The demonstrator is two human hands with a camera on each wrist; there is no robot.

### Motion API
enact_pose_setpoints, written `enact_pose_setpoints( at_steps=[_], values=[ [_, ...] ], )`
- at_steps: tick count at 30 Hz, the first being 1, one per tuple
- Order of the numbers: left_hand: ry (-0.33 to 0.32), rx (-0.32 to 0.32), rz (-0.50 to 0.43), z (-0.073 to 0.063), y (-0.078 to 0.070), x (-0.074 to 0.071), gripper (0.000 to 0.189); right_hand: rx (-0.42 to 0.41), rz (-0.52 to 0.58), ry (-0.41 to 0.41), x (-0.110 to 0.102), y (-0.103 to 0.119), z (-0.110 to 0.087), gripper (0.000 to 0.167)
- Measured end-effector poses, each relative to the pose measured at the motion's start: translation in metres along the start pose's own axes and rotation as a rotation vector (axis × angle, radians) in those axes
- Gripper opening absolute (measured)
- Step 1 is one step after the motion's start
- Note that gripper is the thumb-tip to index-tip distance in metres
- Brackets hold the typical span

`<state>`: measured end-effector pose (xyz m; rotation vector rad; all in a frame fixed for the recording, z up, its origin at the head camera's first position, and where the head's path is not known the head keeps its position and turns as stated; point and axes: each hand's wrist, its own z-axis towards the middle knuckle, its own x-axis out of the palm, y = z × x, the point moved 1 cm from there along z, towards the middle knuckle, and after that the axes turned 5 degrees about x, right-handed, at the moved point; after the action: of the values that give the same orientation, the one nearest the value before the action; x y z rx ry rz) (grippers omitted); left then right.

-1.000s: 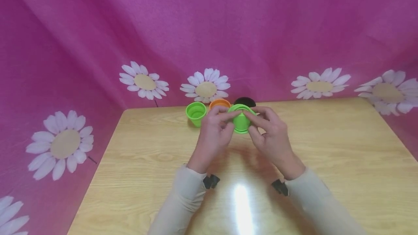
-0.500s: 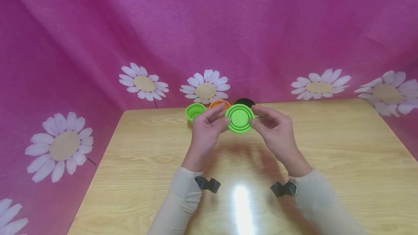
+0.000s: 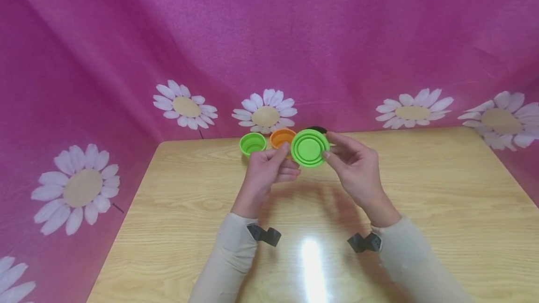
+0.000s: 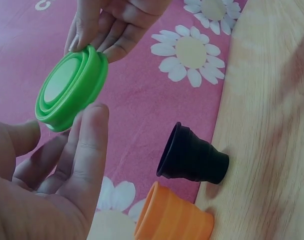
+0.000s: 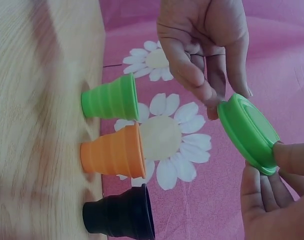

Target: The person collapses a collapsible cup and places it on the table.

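**Green folded cup held by one edge**

At the centre of the head view, its right rim is pinched by the right hand. The left hand is held beside it, fingers loosely extended; contact cannot be told. With one edge gripped, it could be tipped, dropped, or popped open by uneven thumb pressure. If dropped, the upright green cup, orange cup or black cup, at left in the right wrist view, might be toppled.

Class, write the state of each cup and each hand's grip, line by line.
Folded green cup: collapsed flat, held up
Standing green cup: extended, upright
Orange cup: extended, upright
Black cup: extended, upright
Right grip: pinching the folded green cup
Left grip: relaxed beside that cup, contact unclear
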<state>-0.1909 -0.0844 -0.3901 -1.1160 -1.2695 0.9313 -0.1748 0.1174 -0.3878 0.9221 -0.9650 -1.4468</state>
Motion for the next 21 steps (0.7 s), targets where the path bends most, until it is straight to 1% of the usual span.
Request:
enact_pose_setpoints(
  at_steps=[3,6,12,17,21],
  values=[
    [0.013,-0.006,0.009,-0.0002,0.0000,-0.0002,0.044,-0.018,0.006,0.019,0.0003,0.0001,-0.0001,0.041],
    [0.015,-0.006,0.004,-0.0001,-0.0001,0.0003,0.042,-0.034,0.005,0.033,-0.0001,-0.0008,0.0002,0.043],
    [-0.011,-0.004,-0.010,-0.0005,-0.0009,0.0012,0.039,-0.042,-0.043,0.086,-0.0014,-0.0001,0.0008,0.040],
    [-0.037,0.017,-0.020,-0.0004,-0.0020,0.0027,0.035,-0.026,-0.076,0.143,-0.0017,0.0024,0.0021,0.040],
    [-0.056,0.043,-0.001,0.0002,-0.0024,0.0033,0.032,0.005,-0.154,0.136,-0.0028,0.0064,0.0032,0.038]
  ],
)
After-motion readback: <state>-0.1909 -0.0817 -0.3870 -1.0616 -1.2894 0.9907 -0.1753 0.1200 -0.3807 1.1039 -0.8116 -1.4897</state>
